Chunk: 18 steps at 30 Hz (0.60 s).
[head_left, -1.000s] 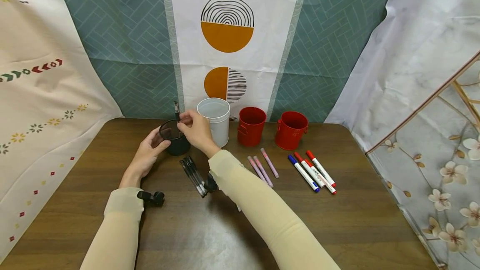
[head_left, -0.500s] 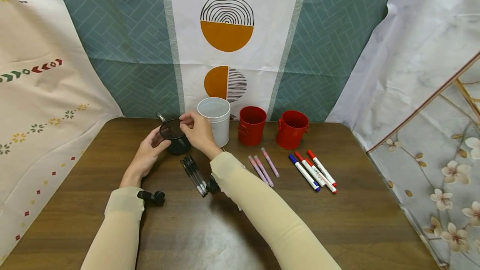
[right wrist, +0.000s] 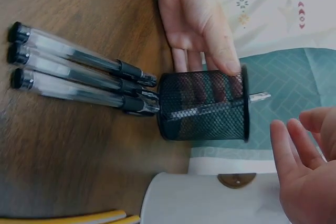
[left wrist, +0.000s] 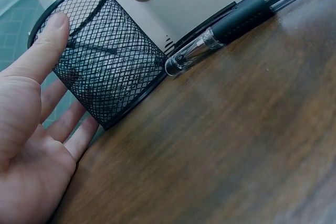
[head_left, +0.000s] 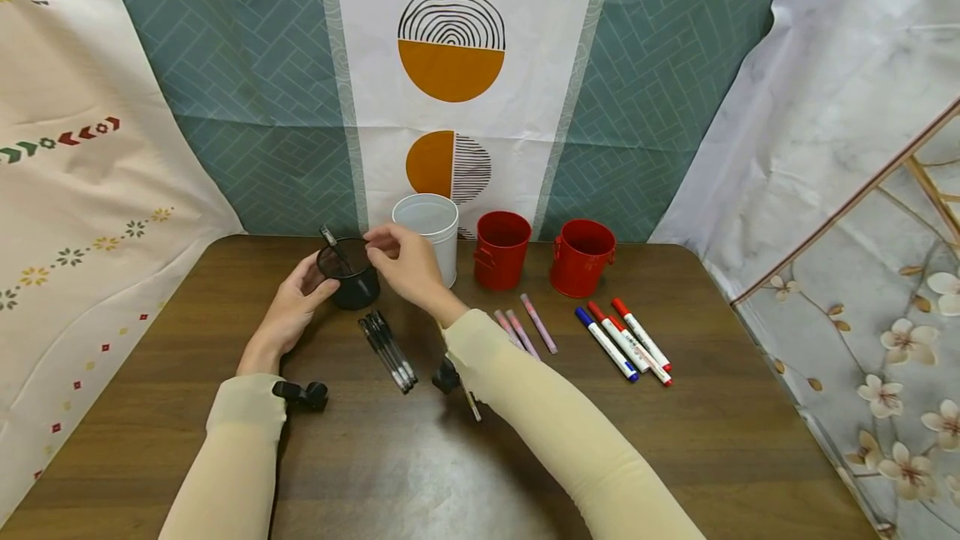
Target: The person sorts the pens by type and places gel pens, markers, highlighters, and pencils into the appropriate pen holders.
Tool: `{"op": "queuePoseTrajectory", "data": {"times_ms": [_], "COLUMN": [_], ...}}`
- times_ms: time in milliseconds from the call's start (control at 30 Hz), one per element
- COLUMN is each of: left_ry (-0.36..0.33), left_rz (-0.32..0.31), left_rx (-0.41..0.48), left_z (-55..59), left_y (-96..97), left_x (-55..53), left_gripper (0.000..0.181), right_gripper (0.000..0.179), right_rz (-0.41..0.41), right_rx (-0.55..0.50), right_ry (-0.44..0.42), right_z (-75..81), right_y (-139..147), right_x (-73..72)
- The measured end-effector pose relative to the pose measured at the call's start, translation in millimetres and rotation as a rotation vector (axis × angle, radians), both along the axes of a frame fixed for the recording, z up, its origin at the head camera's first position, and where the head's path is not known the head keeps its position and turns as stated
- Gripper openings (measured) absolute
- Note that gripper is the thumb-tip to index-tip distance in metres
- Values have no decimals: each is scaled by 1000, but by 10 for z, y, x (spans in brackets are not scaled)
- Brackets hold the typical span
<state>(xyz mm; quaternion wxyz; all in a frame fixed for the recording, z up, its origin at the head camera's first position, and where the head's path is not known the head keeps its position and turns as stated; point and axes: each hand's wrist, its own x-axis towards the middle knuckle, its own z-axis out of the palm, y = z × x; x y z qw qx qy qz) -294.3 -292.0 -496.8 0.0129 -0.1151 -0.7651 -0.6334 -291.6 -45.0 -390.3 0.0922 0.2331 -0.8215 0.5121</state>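
Note:
A black mesh pen cup stands at the back left of the wooden table, a single gel pen leaning inside it. My left hand grips the cup from the left; in the left wrist view the thumb lies on the near side and the fingers pass behind. Right of the rim hovers my right hand, its fingers loosely bent and holding nothing. Three more clear-barrelled gel pens with black caps lie side by side in front of the cup.
Right of the cup stand a white bucket and two red buckets. Pink pens and red and blue markers lie before them. A thin yellow stick is partly under the right forearm. Fabric hangs behind.
The right hand has let go of the gel pen, which dropped from upright to leaning left in the cup. That hand has drawn slightly right; the left stays on the cup.

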Motion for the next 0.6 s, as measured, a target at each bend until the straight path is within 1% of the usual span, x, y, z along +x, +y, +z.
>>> {"op": "queuePoseTrajectory", "data": {"times_ms": [367,467,600], "left_ry": [17,19,14], "left_rz": [-7,-5,-5], "left_rx": [8,6,8], "left_z": [-17,-9,6], "left_y": [-3,-1,3], "left_x": [-6,-7,0], "left_gripper": [71,71,71], "right_gripper": [23,23,24], "right_rz": [75,91,110], "right_rx": [44,76,129], "right_ry": [-42,-50,-48], "right_z": [70,82,62], "right_y": [291,363,428], "right_x": [132,171,215]}}
